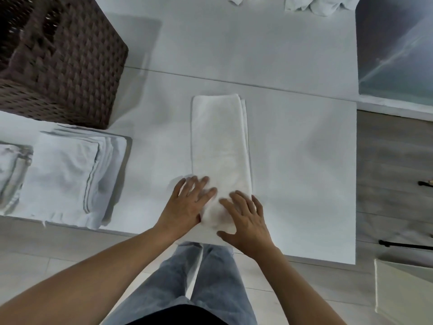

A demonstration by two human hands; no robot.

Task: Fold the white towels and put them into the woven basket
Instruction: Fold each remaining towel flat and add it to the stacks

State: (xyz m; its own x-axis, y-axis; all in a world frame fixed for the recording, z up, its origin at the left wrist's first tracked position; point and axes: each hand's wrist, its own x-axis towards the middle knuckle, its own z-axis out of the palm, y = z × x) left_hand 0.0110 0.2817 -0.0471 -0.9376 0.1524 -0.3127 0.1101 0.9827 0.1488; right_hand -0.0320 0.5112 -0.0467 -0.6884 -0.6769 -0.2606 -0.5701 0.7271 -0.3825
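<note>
Both hands — left [189, 205], right [246, 219] — lay flat, side by side, on the towel's [220, 137] near end; best smoothed outward before the next fold.

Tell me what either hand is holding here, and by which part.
Nothing is held. Both the left hand and right hand lie flat, fingers straight, pressing the near end of the folded towel.

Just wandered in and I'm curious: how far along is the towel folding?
Partly done. A stack of folded towels sits beside the basket, not in it. The left hand and right hand press flat on a half-folded towel. Crumpled towels wait at the table's far edge.
</note>
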